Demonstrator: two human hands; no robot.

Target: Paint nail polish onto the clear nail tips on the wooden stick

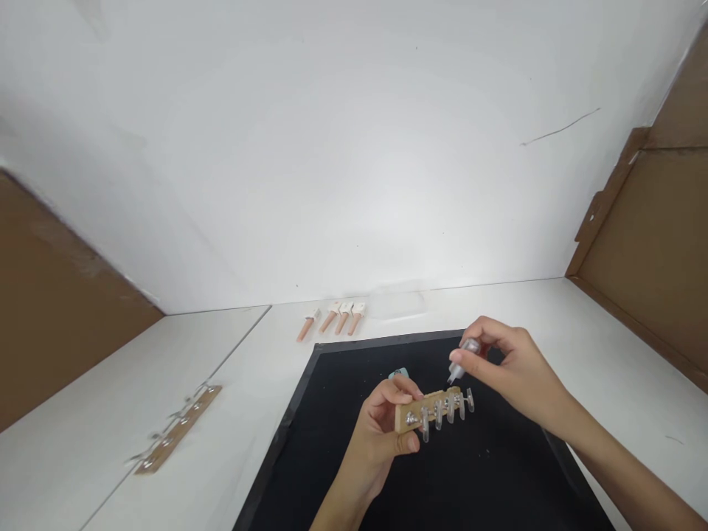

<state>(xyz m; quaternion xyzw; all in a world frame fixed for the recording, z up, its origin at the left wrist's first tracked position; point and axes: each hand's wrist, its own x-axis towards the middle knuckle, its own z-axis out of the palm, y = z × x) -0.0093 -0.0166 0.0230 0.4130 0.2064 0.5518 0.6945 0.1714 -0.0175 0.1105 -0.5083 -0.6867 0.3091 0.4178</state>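
My left hand (381,428) pinches the near-left end of a wooden strip (406,419) between thumb and fingers. Along it runs a row of silvery round mounts, with several clear nail tips (439,414) standing out from them. Just above the strip's far edge, my right hand (498,361) grips a small translucent bottle (464,355) with its narrow nozzle tilted down. A tiny gap or light touch between nozzle and strip cannot be told apart. Behind my left fingers lies a small light-blue object (397,373), partly hidden.
A black mat (343,398) covers the table's middle. Several pinkish sticks with white block-like ends (343,318) lie behind it, beside a clear plastic tray (395,304). Another wooden strip with clear tips (180,431) rests at left. Brown cardboard panels (647,236) flank both sides.
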